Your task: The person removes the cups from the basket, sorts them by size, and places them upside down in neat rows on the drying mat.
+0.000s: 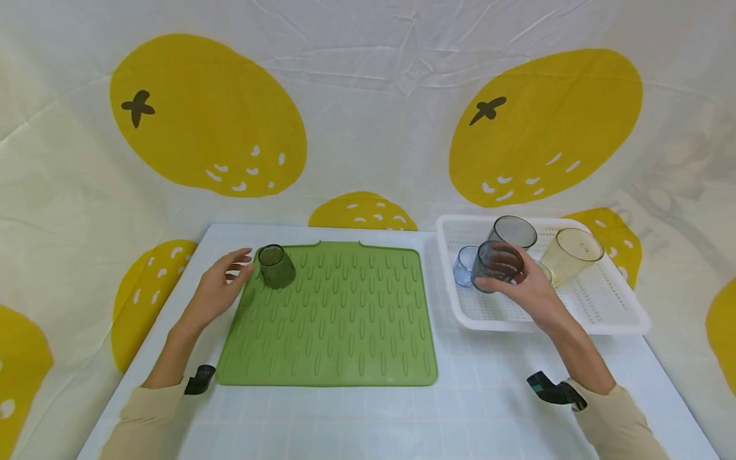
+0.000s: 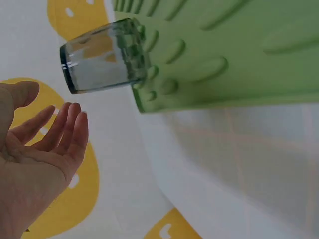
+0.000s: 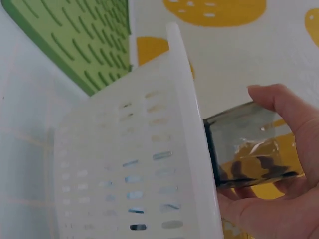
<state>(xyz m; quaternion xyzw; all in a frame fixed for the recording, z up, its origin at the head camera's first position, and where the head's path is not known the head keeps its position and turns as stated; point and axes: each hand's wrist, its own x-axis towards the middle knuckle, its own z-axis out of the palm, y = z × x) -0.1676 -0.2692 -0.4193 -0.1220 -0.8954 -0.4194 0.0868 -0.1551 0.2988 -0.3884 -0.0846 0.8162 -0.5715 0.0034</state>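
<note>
My right hand (image 1: 531, 291) grips a smoky grey drinking glass (image 3: 249, 144) at the left part of a white plastic basket (image 1: 609, 313). In the right wrist view the thumb lies along one side of the glass and the fingers wrap the other. Part of the glass is hidden behind the basket's rim. A second dark glass (image 1: 277, 268) stands at the far left corner of a green ridged mat (image 1: 333, 319). Just left of that glass, my left hand (image 1: 221, 284) holds nothing, its fingers loosely bent and apart from the glass in the left wrist view.
Inside the basket are a small blue glass (image 1: 464, 267), another grey glass (image 1: 517, 231) and a tall yellowish glass (image 1: 572, 255). A pale tablecloth (image 1: 368, 421) covers the table. Behind it hangs a white curtain (image 1: 374, 128) printed with yellow fruit.
</note>
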